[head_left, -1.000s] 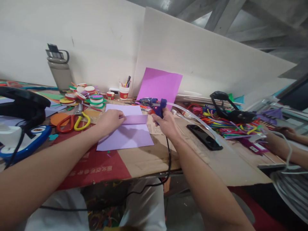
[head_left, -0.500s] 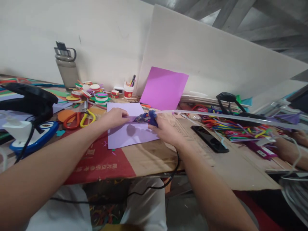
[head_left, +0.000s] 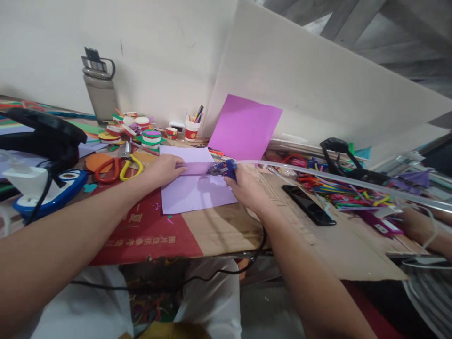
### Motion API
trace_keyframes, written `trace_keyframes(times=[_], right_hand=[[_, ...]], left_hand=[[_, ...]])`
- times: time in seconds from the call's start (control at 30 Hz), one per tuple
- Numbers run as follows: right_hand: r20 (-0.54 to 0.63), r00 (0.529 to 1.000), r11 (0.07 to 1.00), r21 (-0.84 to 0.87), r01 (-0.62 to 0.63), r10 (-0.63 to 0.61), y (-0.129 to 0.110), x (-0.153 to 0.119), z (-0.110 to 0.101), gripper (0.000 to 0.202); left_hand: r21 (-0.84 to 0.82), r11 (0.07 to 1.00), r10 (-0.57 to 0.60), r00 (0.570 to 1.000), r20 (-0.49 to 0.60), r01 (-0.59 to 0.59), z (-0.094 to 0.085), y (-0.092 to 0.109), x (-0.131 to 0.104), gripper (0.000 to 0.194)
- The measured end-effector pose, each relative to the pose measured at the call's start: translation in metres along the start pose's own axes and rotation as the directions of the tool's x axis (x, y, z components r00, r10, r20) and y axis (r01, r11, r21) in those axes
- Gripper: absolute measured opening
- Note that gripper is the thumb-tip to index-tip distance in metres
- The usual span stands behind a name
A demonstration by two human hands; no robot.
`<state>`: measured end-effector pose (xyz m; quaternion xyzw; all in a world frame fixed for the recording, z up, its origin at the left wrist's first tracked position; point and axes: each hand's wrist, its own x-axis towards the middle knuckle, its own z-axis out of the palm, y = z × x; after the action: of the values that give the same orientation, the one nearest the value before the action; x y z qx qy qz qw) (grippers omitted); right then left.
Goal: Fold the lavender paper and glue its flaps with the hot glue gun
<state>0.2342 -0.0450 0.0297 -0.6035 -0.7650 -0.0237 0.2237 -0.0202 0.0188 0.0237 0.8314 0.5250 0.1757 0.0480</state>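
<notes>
My right hand (head_left: 247, 186) is wrapped round a blue hot glue gun (head_left: 229, 168), with a long clear glue stick (head_left: 318, 170) trailing from its back to the right. The gun's nozzle points left, over the right part of a purple paper strip (head_left: 193, 168). My left hand (head_left: 164, 169) pinches the strip's left end. Under the strip lies a lilac paper sheet (head_left: 197, 200) on the cardboard. Whether the nozzle touches the strip I cannot tell.
Red- and yellow-handled scissors (head_left: 131, 168) lie left of the sheet, near a blue power strip (head_left: 67, 195). Behind are small paper drums (head_left: 151, 137), a pen cup (head_left: 191, 131) and a bottle (head_left: 100, 92). A phone (head_left: 308, 205) lies right; a co-worker's arm (head_left: 423, 228) shows beyond.
The glue gun has moved to the right along the purple strip, so more of the strip shows between my hands. My left hand keeps its pinch. The view has shifted slightly.
</notes>
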Motion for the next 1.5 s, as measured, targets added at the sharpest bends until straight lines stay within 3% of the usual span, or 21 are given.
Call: trace_keyframes(times=[0.2,0.37,0.63,0.87,1.23,1.5], right_hand=[[-0.007,0.999,0.999,-0.022,-0.034,0.034,-0.005,0.000,0.000,0.026],[0.044,0.999,0.996,0.087,-0.005,0.001,-0.009,0.000,0.010,0.026],[-0.024,0.997,0.997,-0.024,-0.075,0.074,-0.005,0.000,-0.005,0.022],[-0.015,0.993,0.987,0.109,-0.117,0.119,0.005,0.001,-0.008,0.023],[0.015,0.982,0.980,0.059,-0.188,0.187,0.004,-0.002,-0.013,0.028],[0.028,0.973,0.970,0.072,-0.231,0.229,0.012,0.001,-0.007,0.031]], left_hand=[[-0.029,0.998,-0.065,0.996,-0.062,0.063,0.004,0.005,-0.004,0.034],[-0.123,0.992,0.000,0.996,-0.094,-0.012,0.010,0.008,-0.008,0.032],[-0.144,0.989,-0.033,0.997,-0.073,0.022,0.010,0.007,-0.007,0.033],[-0.130,0.991,-0.032,0.997,-0.065,0.023,0.008,0.007,-0.007,0.033],[-0.094,0.994,-0.065,0.997,-0.030,0.062,0.005,0.011,-0.007,0.033],[-0.104,0.994,-0.031,0.998,-0.046,0.027,0.007,0.009,-0.005,0.033]])
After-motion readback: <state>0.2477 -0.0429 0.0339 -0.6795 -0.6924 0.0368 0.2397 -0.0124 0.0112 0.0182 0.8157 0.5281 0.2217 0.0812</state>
